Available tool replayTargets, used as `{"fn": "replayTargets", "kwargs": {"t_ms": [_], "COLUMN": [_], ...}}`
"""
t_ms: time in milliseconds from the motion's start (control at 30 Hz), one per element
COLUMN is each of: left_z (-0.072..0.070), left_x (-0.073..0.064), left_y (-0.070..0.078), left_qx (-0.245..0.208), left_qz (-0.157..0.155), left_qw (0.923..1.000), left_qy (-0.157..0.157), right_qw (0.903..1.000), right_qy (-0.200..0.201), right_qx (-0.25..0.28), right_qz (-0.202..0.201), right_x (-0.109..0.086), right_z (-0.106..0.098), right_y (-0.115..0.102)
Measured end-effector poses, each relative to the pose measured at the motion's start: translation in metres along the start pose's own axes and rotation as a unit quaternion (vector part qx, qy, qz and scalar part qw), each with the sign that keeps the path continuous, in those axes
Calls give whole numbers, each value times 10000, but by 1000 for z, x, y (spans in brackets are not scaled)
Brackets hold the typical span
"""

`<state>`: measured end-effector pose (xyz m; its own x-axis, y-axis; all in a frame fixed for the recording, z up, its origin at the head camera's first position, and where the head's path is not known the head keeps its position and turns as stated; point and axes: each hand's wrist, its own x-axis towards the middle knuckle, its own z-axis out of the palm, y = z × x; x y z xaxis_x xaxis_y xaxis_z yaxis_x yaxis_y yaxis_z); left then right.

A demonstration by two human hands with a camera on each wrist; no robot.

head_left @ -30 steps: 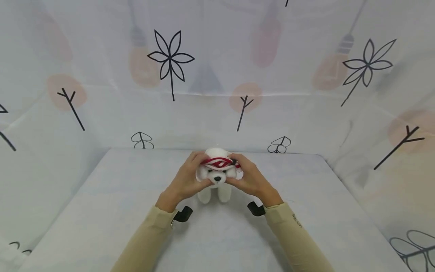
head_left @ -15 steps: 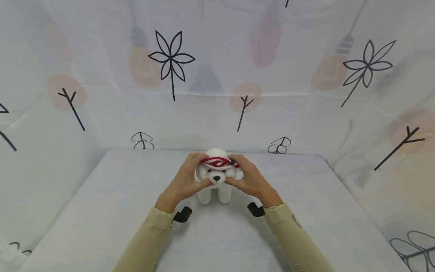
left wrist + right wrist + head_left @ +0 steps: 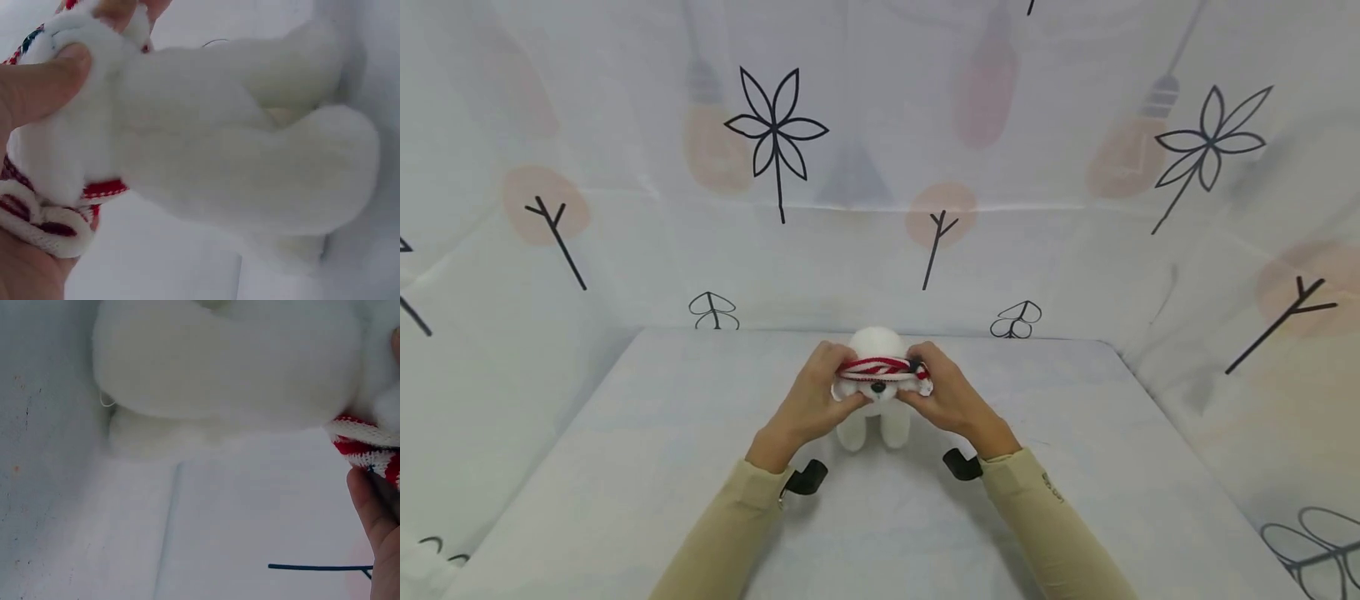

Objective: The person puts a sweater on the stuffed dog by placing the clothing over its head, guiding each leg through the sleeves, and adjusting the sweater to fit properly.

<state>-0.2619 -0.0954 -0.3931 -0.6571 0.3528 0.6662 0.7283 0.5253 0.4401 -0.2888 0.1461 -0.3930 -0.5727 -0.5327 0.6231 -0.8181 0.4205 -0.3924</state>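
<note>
A white plush dog [image 3: 880, 412] stands on the table, facing me. Across its face, over the eyes, lies a red-and-white knitted band [image 3: 876, 369] with the black nose showing below it. My left hand [image 3: 805, 404] holds one side of the band, fingers behind and thumb against the muzzle. On the other side my right hand [image 3: 953, 402] grips the band likewise, near a dark patch. In the left wrist view, the thumb [image 3: 72, 65] presses into the white plush. The right wrist view shows knit [image 3: 369, 450] resting against fingers at the right edge.
A white-covered table [image 3: 647, 467] lies under the toy. Printed white cloth [image 3: 865, 258] hangs behind it and at both sides. Black wrist mounts [image 3: 807, 477] jut inward below the hands.
Both hands have drawn the knitted band down from the dog's forehead over its eyes. More of the white head top shows above it. The dog stays in place.
</note>
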Motion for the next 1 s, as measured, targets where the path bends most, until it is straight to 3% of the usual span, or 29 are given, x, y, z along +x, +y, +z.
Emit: {"fn": "replayTargets", "kwargs": {"t_ms": [200, 367, 533, 667, 1000], "left_z": [3, 5, 8, 12, 16], "left_x": [1, 2, 2, 1, 0], "left_y": [1, 2, 3, 3, 8], "left_qx": [-264, -84, 159, 100, 134], "left_qz": [333, 632, 474, 338, 435], "left_qw": [9985, 9967, 9972, 9975, 9947], "left_qy": [353, 495, 556, 608, 926], "right_qw": [9998, 9997, 9992, 9976, 9907], "right_qy": [137, 168, 335, 482, 728], "right_qx": [112, 157, -20, -277, -742], "right_qz": [-88, -115, -215, -414, -878], "right_x": [-1, 0, 0, 0, -1], "right_z": [0, -1, 1, 4, 10], "right_y": [-3, -6, -5, -2, -5]}}
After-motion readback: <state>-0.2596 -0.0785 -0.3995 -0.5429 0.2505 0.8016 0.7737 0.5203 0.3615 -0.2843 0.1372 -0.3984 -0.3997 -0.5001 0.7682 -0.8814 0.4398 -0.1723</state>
